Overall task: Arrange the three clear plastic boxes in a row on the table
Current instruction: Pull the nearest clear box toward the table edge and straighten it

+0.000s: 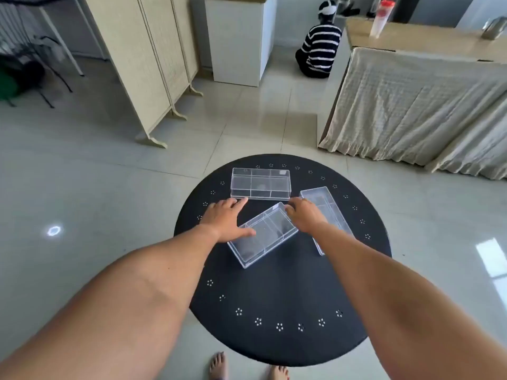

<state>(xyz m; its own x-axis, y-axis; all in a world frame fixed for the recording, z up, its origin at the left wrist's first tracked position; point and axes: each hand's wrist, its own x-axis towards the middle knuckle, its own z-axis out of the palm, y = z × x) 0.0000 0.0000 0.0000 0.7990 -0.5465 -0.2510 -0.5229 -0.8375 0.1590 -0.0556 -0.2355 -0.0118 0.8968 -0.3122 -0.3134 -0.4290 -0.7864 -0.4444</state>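
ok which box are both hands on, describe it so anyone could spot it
Look at the round black table. Of the three clear boxes on it, it is the box nearest the person, between the left hand and right hand. Unlike its neighbours, it lies diagonally.

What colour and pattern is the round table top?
Black, ringed with small white flower-like dot clusters; seen in the head view.
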